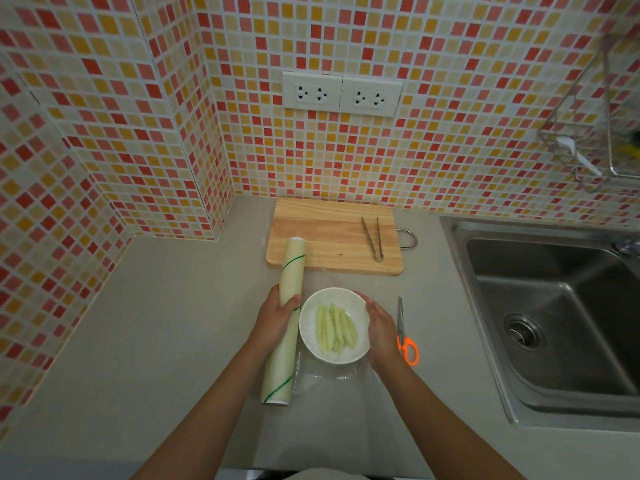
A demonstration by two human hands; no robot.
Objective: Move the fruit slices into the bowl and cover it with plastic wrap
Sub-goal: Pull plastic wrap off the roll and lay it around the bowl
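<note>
The pale green fruit slices (336, 329) already lie in the white bowl (311, 337), between the two hands. The left hand (277, 315) grips the plastic wrap roll (287, 306) just beside the bowl. The right hand (379, 323), fingers straight, rests against the bowl's far side. Film seems drawn over the bowl; cutting remains, and the orange-handled scissors (403, 336) lie just beyond the right hand.
</note>
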